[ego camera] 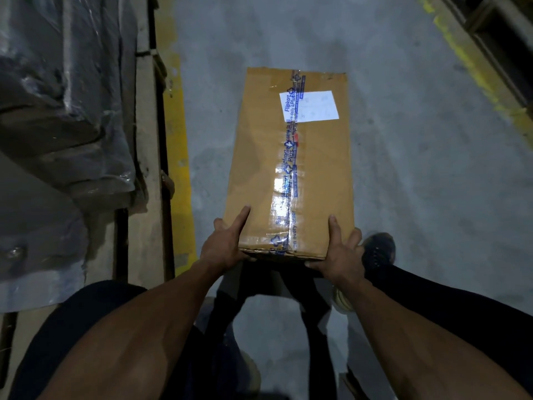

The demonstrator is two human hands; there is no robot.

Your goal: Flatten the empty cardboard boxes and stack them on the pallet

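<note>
A long brown cardboard box [259, 157] is held out in front of me above the grey floor. Clear tape with blue print runs down its top, and a white label sits near its far end. My left hand [227, 241] grips the near left corner, thumb lying on the top face and fingers under the near edge. At the near right corner my right hand [341, 249] holds it the same way, thumb on top, fingers wrapped round the side and underneath.
A wooden pallet [147, 145] with plastic-wrapped goods [66, 90] lies at the left, bordered by a yellow floor line [180, 157]. Another yellow line [476, 73] and racking run along the upper right. My legs and shoes [377, 249] are below the box.
</note>
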